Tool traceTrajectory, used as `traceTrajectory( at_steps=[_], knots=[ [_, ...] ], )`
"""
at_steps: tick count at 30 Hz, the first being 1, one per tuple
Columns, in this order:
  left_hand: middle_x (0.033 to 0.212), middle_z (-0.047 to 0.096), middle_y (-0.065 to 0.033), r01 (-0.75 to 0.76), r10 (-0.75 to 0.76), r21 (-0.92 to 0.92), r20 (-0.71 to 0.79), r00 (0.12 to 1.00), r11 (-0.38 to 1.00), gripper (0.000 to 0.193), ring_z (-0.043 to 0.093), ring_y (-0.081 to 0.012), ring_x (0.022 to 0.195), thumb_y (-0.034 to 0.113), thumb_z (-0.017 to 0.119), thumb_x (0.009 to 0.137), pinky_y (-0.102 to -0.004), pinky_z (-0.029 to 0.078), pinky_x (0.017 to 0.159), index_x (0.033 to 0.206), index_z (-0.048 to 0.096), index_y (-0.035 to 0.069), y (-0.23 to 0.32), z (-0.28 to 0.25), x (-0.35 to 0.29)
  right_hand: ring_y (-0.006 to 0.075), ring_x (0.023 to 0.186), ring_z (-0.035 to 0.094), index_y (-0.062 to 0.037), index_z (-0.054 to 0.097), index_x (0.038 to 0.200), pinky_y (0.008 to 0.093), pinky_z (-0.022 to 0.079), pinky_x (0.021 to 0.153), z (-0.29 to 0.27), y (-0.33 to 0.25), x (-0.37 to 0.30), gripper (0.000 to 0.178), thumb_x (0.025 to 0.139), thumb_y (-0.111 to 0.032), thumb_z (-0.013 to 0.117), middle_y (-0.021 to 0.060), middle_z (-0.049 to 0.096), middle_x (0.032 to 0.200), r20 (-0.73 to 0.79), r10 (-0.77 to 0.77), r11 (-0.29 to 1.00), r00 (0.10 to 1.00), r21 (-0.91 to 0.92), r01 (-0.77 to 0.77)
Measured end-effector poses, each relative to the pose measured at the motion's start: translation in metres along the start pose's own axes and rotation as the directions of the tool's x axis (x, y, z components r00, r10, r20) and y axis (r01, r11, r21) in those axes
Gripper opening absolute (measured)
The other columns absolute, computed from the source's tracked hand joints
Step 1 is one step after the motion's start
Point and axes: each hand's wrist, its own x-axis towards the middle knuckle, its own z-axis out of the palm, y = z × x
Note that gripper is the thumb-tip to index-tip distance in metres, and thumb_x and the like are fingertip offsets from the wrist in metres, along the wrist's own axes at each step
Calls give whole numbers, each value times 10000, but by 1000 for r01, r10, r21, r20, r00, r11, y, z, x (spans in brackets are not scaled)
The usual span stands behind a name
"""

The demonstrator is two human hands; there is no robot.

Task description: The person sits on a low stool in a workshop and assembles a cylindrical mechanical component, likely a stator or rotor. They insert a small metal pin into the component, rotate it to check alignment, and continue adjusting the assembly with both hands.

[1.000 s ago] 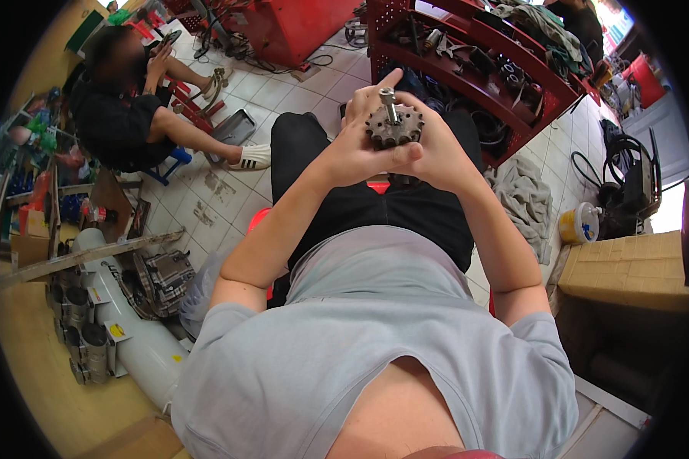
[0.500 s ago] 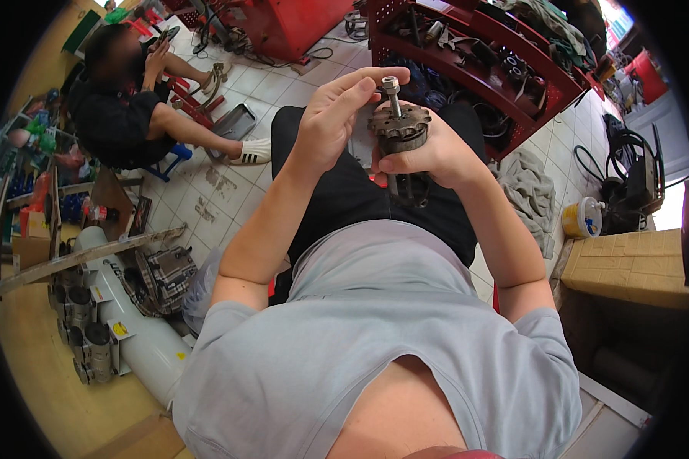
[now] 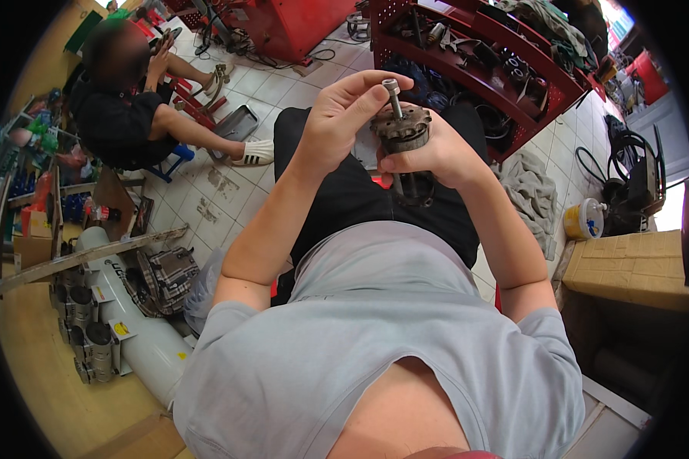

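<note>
In front of my lap, my right hand [image 3: 444,151] is closed round a dark, greasy metal part with a toothed sprocket [image 3: 403,124] on top and a cylindrical body [image 3: 413,183] hanging below. A bright steel bolt [image 3: 394,99] stands up out of the sprocket, its head uppermost and its shank tilted slightly. Beside it, my left hand [image 3: 333,118] has its thumb against the near left of the bolt and its forefinger stretched behind the head. The other left fingers are curled and partly hidden.
A red tool cart [image 3: 467,69] with metal parts stands beyond my knees. At the far left a person [image 3: 119,96] sits on a low blue stool. Rags [image 3: 524,191], a white bucket [image 3: 583,219] and a cardboard box [image 3: 628,264] are at the right; a white cylinder [image 3: 142,329] lies left.
The bolt has turned, and its head sits slightly lower and nearer the sprocket. My left fingers have shifted a little round it; the right hand keeps its hold, the part tilting slightly.
</note>
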Motion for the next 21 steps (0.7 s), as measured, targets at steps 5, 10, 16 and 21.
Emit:
traceTrajectory(
  at_steps=[5,10,16,21],
  knots=[
    [1169,603,-140,-55,55,50,-2,998,997,321,597,-153,1024,188,561,954,-309,473,921,1186,560,-34,-3,0,-2,111,652,608,-14,551,978,259,506,610,3,3,3,398,638,-52,755,31,623,783,-90,-167,974,982,-166,151],
    [1123,621,-99,-84,84,92,8,996,992,317,592,-144,1022,155,624,916,-293,470,909,1175,575,-21,7,6,-4,82,699,573,-31,545,1011,245,491,640,3,3,2,438,634,-41,767,18,609,817,-195,-258,939,946,-280,198],
    [1116,619,-97,-284,295,362,25,955,888,287,567,-175,1074,91,637,891,-326,424,963,1150,593,-27,-1,0,-3,89,765,573,-37,546,1038,245,484,695,6,4,2,455,646,-59,776,27,614,856,-220,-402,866,889,-407,291],
    [1122,612,-120,-242,257,314,-7,966,918,297,537,-200,1118,91,666,864,-349,382,1001,1127,593,-23,11,10,-5,92,791,584,-40,545,1062,257,487,730,3,4,-1,486,641,-70,785,41,636,883,-227,-442,822,868,-489,291]
  ],
)
